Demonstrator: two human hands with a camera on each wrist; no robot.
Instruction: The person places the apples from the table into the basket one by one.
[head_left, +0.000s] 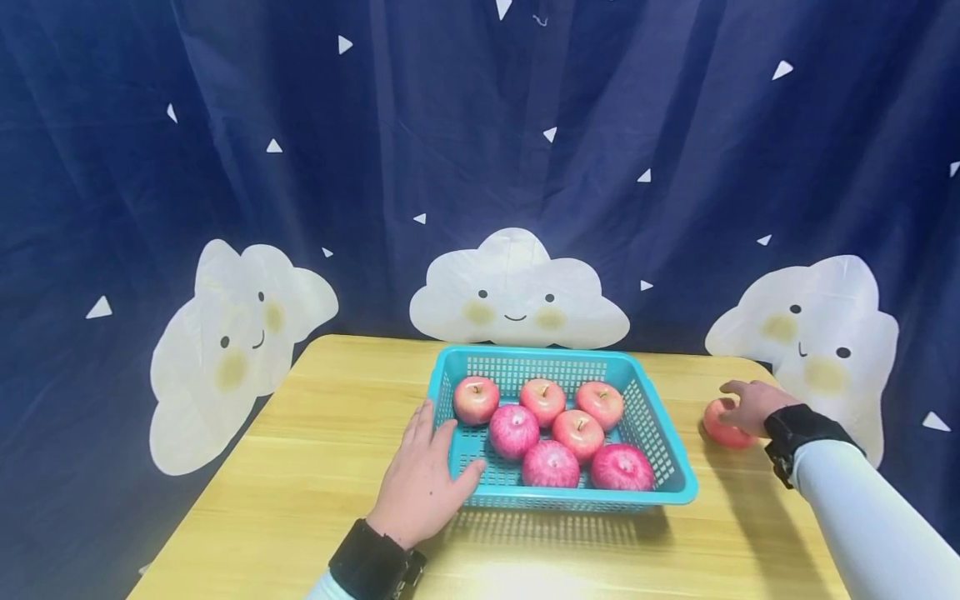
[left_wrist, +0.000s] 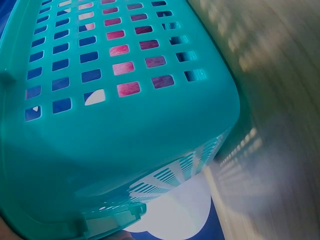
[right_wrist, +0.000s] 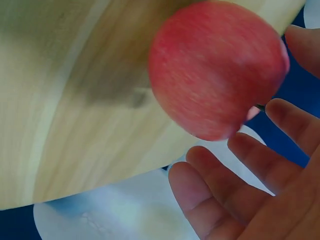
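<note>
A turquoise plastic basket (head_left: pixel 562 498) with pierced walls stands on the wooden table, holding several pink-red apples (head_left: pixel 578 435) and 3 deeper magenta, streaked round pieces (head_left: pixel 551 464). My left hand (head_left: pixel 422 490) is at the basket's left side, fingers extended along the rim; the left wrist view shows the basket wall (left_wrist: pixel 125 135) up close. Off to the right, a single apple (right_wrist: pixel 215 70) is on the table near its right edge. Over it is my right hand (head_left: pixel 752 407), fingers spread and slightly bent; in the right wrist view the fingertips (right_wrist: pixel 187 182) stand close around its stem end.
The light wooden table (head_left: pixel 330 417) has a back edge against a dark blue curtain (head_left: pixel 480 108) printed with white triangles and smiling clouds (head_left: pixel 517 287). The basket's perforated wall casts a dotted shadow on the tabletop in front of it.
</note>
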